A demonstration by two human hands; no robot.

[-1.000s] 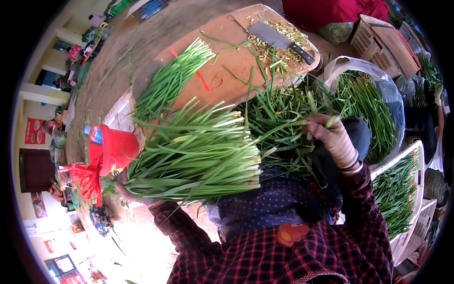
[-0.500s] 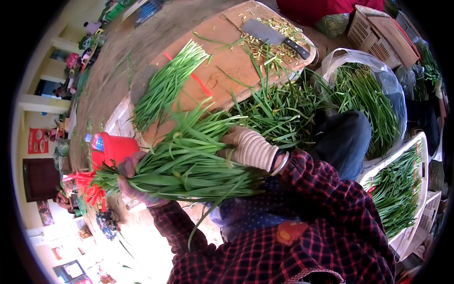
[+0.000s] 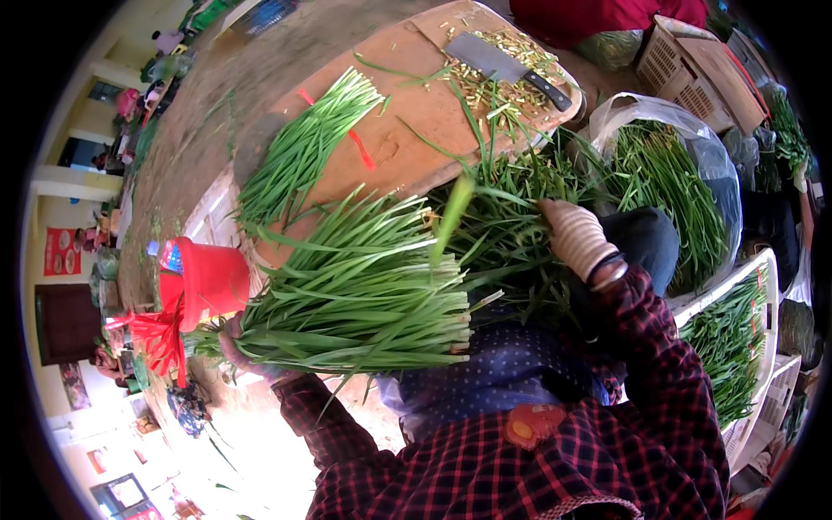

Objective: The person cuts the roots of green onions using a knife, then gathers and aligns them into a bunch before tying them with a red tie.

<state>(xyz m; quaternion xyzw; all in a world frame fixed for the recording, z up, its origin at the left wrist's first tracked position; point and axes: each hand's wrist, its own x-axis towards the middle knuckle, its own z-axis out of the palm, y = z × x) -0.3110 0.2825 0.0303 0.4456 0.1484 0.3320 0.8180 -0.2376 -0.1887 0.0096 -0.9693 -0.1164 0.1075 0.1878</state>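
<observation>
My left hand (image 3: pixel 236 345) is closed around the leafy end of a big bunch of garlic chives (image 3: pixel 364 290), whose pale cut ends point right, above my lap. Its fingers are partly covered by the leaves. My right hand (image 3: pixel 576 236), in a striped knit glove, is over the loose pile of chive leaves (image 3: pixel 511 204) beside my knee. Its fingers are turned away, and I cannot make out whether they hold anything. A blurred yellow-green leaf (image 3: pixel 452 217) is in the air between the bunch and the pile.
A tied chive bunch (image 3: pixel 316 143), red ties and a cleaver (image 3: pixel 503 68) with trimmings lie on the board (image 3: pixel 407 113). At left is a red bucket (image 3: pixel 208 282) with red strips. On the right stand a plastic bag of chives (image 3: pixel 672 173) and a white crate (image 3: pixel 767 347) with tied bunches.
My right hand has left the bunch and moved right, over the leaf pile. A leaf now flies between them. The bunch's cut ends are now uncovered, with my left hand still on it.
</observation>
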